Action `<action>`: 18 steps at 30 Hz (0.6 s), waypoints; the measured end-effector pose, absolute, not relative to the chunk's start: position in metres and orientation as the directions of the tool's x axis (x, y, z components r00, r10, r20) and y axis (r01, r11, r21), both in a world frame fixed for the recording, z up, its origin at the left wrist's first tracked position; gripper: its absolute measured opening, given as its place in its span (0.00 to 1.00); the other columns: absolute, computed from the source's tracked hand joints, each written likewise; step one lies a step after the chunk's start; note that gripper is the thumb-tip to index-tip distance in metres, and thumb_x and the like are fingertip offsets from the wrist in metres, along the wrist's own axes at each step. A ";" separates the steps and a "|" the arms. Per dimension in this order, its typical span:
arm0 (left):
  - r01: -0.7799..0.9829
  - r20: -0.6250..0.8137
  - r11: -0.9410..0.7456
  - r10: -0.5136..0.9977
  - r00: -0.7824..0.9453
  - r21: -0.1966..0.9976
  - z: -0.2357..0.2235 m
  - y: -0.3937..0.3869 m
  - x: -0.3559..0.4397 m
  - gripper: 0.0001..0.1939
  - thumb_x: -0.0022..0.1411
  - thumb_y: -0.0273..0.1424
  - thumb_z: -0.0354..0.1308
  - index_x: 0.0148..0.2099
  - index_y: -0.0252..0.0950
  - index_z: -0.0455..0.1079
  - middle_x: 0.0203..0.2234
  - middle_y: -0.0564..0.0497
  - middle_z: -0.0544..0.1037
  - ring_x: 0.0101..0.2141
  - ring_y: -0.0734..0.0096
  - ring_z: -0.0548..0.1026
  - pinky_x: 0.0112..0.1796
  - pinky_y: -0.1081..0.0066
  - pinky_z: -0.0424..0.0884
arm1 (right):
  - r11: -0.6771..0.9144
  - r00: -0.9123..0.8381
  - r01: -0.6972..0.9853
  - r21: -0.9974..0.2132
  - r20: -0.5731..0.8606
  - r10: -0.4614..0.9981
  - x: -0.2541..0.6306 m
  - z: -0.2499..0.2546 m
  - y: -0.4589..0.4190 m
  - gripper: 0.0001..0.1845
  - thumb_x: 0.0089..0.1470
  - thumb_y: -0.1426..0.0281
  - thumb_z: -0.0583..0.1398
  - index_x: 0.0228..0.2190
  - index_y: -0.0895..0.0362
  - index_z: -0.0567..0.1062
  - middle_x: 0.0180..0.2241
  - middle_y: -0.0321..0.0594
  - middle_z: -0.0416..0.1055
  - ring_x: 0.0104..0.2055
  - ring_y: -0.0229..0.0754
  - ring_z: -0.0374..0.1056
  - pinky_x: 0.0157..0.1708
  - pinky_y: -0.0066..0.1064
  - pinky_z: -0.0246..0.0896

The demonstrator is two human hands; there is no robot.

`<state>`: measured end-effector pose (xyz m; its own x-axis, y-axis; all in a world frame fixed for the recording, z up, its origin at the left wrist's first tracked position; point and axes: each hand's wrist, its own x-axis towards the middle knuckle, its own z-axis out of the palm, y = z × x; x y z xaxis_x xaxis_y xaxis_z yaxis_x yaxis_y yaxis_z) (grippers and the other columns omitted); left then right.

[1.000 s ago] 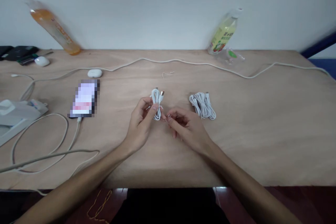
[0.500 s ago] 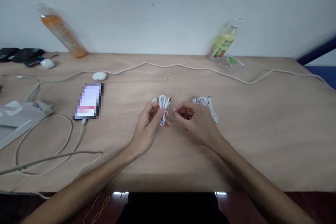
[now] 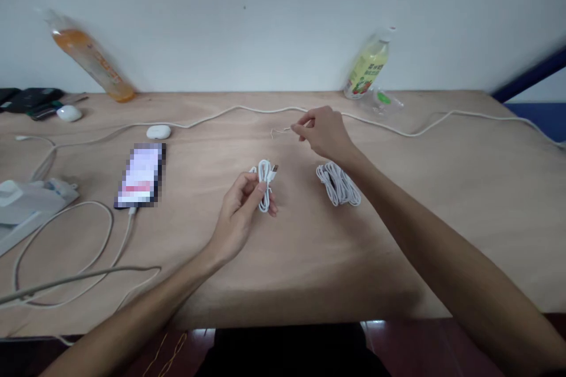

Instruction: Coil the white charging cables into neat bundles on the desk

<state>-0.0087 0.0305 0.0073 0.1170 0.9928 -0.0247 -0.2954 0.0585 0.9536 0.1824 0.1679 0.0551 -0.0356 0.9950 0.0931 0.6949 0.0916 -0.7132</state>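
My left hand (image 3: 239,206) is closed around a small coiled bundle of white USB cable (image 3: 264,172), its metal plug pointing up and to the right. A thin white tie pinches the coil at its middle. Farther back, my right hand (image 3: 325,132) has thumb and forefinger pressed together on a short white bit of twist tie (image 3: 287,129). Just left of those fingertips, thin loose twist ties (image 3: 275,132) lie on the table. Several more coiled white cables (image 3: 338,184) rest below my right forearm, partly covered by it.
A long white cord (image 3: 212,116) crosses the back of the table (image 3: 424,230). On the left are a phone (image 3: 140,175) on a charging cable, a white earbud case (image 3: 158,132), and a power strip (image 3: 26,206). Orange (image 3: 95,65) and yellow (image 3: 368,68) bottles stand by the wall.
My right hand has moved away from the bundle, up to the loose ties at the back. The left hand still holds its cable. The view has shifted slightly.
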 end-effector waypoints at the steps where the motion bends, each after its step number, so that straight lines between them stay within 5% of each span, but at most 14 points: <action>1: -0.307 -0.027 0.060 0.993 0.111 0.950 0.008 0.031 -0.009 0.15 0.69 0.41 0.69 0.47 0.36 0.74 0.30 0.54 0.81 0.28 0.71 0.78 0.33 0.69 0.77 | 0.079 -0.030 0.693 -0.716 0.081 0.996 0.183 0.055 0.169 0.12 0.60 0.77 0.66 0.24 0.57 0.78 0.20 0.37 0.74 0.24 0.42 0.72 0.38 0.37 0.67; 12: -0.474 -0.140 0.214 0.972 0.188 0.854 0.013 0.031 -0.008 0.14 0.68 0.38 0.71 0.44 0.38 0.71 0.24 0.57 0.75 0.23 0.78 0.66 0.26 0.75 0.64 | 0.182 -0.141 0.591 -0.786 0.122 0.983 0.190 0.046 0.099 0.08 0.62 0.71 0.65 0.30 0.56 0.82 0.22 0.35 0.77 0.25 0.40 0.73 0.33 0.33 0.64; 18: -0.468 -0.149 0.233 0.966 0.210 0.852 0.013 0.030 -0.006 0.14 0.66 0.37 0.72 0.44 0.37 0.72 0.23 0.57 0.73 0.22 0.78 0.64 0.24 0.75 0.60 | 0.227 -0.154 0.665 -0.711 0.167 0.974 0.182 0.029 0.151 0.06 0.59 0.76 0.65 0.33 0.56 0.83 0.28 0.39 0.81 0.29 0.43 0.76 0.40 0.37 0.70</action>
